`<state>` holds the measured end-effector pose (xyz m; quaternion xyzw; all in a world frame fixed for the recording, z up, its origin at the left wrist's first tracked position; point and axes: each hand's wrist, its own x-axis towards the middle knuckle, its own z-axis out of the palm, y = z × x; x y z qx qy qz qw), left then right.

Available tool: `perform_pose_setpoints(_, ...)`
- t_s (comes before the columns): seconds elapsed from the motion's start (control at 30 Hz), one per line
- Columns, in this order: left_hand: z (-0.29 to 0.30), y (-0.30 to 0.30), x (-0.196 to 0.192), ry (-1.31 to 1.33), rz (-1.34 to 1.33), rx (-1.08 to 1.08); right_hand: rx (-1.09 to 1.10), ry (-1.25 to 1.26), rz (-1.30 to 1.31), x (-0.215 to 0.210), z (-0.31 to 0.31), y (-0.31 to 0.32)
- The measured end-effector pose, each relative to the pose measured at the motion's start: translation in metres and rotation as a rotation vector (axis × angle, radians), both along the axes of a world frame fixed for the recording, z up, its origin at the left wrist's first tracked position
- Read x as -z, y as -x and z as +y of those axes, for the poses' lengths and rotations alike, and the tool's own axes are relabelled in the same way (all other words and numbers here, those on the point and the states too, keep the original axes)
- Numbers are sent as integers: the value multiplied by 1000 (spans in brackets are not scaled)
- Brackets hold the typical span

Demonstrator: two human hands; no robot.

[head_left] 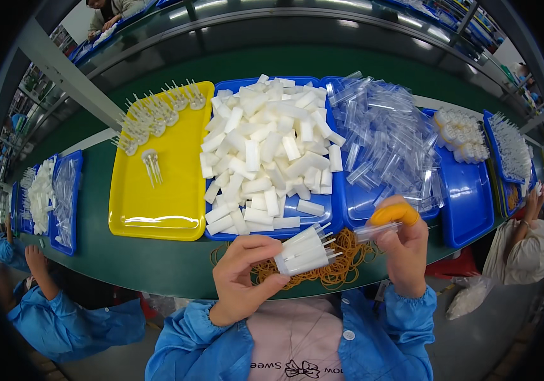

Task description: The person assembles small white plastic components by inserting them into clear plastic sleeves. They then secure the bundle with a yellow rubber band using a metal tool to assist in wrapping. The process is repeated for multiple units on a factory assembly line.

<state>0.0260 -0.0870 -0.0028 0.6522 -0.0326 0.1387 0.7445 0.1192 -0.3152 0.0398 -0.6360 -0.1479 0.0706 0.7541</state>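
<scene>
My left hand (241,273) grips a bundle of white foam pieces with thin white sticks (307,251), gathered in a clear sleeve. The bundle lies tilted, its stick ends pointing right. Pinched between the thumb and finger of my right hand (407,251) is a clear plastic tube (368,233); an orange finger cover (396,214) is on that hand. The tube is a short way right of the bundle, apart from it. Beneath both, a heap of tan rubber bands (342,260) lies on the green table (157,267).
White foam blocks (265,136) fill a blue tray; clear tubes (383,133) heap in another. A yellow tray (157,213) carries finished-looking stick bundles (151,114). Ringed bundles (461,134) sit in the right blue tray (469,209). Co-workers sit at both sides.
</scene>
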Motion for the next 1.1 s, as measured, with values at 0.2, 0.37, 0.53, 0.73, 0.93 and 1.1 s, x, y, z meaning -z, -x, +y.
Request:
perform_pose_setpoints(0.2,1,1,-4,-208,-89,-19,77,-89,77,9,20,15)
perform_pose_setpoints(0.37,0,0,-8,-304,-161,-37,69,-102,69,12,30,20)
perform_pose_setpoints(0.53,-5,1,-28,-526,-102,18,78,-116,123,8,29,24)
perform_pose_setpoints(0.73,-8,-2,-39,-580,-141,42,21,-28,-51,-4,17,22)
perform_pose_setpoints(0.93,-9,-1,-46,-588,-113,75,38,122,-162,-13,12,23)
perform_pose_setpoints(1.1,-8,-4,-52,-682,-207,91,108,166,-283,-12,14,28)
